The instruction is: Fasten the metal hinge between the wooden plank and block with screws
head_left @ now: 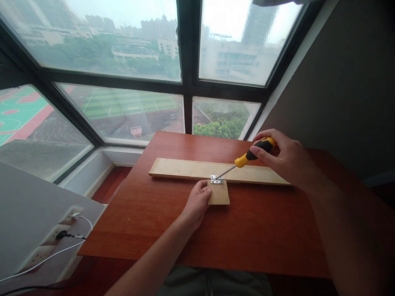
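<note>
My right hand [285, 158] grips the yellow-and-black handle of a screwdriver [254, 153], whose thin shaft slants down to the left. The tip meets a small silver hinge [217, 179] near its lower left part. This hinge spans the joint between a long pale wooden board [182, 168] and a small square wooden piece [219, 194]. With thumb and fingers, my left hand [199, 201] pinches the left edge of the small piece just below the hinge. Whether a screw sits under the tip is too small to tell.
Everything lies on a reddish-brown wooden table [253, 234]. Large windows [129, 98] rise behind it, and a dark wall [345, 82] stands on the right. At lower left, wall sockets [51, 236] hold plugs with white and black cables.
</note>
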A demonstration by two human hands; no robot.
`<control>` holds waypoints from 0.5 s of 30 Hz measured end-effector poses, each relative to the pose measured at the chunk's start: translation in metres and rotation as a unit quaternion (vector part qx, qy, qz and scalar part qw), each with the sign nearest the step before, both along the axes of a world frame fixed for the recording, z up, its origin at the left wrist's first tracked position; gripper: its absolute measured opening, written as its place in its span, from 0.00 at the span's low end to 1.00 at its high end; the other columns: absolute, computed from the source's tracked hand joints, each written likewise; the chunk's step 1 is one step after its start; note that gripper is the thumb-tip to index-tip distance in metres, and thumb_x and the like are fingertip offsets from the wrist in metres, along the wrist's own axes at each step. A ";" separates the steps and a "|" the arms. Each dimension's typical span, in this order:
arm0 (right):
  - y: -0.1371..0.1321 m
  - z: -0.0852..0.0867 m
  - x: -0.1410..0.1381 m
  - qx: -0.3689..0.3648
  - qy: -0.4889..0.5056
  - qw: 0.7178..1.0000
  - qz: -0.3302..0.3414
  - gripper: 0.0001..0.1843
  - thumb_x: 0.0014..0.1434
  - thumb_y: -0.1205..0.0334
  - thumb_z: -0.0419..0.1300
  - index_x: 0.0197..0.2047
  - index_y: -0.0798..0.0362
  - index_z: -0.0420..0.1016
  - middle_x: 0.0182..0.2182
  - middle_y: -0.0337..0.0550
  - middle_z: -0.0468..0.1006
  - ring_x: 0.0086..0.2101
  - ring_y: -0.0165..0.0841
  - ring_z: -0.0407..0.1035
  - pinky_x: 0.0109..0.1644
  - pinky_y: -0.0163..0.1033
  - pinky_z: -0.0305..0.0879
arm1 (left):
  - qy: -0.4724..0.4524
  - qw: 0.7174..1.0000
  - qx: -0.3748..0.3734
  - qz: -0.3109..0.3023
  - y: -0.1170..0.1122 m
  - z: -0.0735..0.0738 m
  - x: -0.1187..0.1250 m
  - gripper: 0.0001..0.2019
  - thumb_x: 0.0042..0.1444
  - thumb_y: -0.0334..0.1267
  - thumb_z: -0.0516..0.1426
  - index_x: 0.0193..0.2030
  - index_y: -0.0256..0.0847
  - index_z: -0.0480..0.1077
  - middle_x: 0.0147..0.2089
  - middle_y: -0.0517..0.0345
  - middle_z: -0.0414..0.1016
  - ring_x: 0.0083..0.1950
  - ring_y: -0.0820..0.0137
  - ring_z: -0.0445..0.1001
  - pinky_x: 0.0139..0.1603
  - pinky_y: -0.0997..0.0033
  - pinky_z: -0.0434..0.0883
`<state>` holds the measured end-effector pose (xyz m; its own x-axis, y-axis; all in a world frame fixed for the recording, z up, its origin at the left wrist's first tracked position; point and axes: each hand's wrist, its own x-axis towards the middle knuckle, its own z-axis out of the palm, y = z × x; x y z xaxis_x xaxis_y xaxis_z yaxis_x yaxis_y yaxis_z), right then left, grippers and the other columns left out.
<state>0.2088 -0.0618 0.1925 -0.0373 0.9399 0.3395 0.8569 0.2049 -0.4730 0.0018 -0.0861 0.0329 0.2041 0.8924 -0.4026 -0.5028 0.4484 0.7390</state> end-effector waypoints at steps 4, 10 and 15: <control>-0.001 0.000 0.004 -0.011 0.050 0.997 0.063 0.15 0.56 0.56 0.63 0.47 0.47 0.72 0.40 0.42 0.78 0.37 0.37 0.72 0.40 0.40 0.69 | 0.001 1.000 -0.004 0.000 0.000 0.000 0.000 0.14 0.52 0.28 0.60 0.46 0.35 0.67 0.40 0.49 0.80 0.35 0.69 0.78 0.36 0.73 0.73; -0.005 0.004 0.008 -0.042 0.137 0.982 0.119 0.15 0.53 0.62 0.62 0.45 0.47 0.71 0.44 0.43 0.77 0.44 0.40 0.72 0.50 0.45 0.70 | 0.004 1.000 -0.007 -0.003 0.000 0.002 0.000 0.15 0.52 0.29 0.61 0.47 0.35 0.67 0.41 0.48 0.80 0.36 0.69 0.78 0.36 0.73 0.73; -0.004 0.006 0.008 -0.039 0.224 0.968 0.107 0.14 0.54 0.61 0.62 0.44 0.46 0.70 0.45 0.42 0.76 0.45 0.39 0.72 0.50 0.46 0.71 | 0.005 1.000 -0.001 -0.002 0.000 0.001 -0.001 0.15 0.52 0.29 0.61 0.47 0.36 0.68 0.41 0.48 0.80 0.37 0.68 0.78 0.37 0.72 0.73</control>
<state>0.2171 -0.0654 0.1980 -0.0997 0.9502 0.2953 0.5034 0.3042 -0.8087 0.0011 -0.0866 0.0343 0.2040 0.8906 -0.4065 -0.4925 0.4523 0.7436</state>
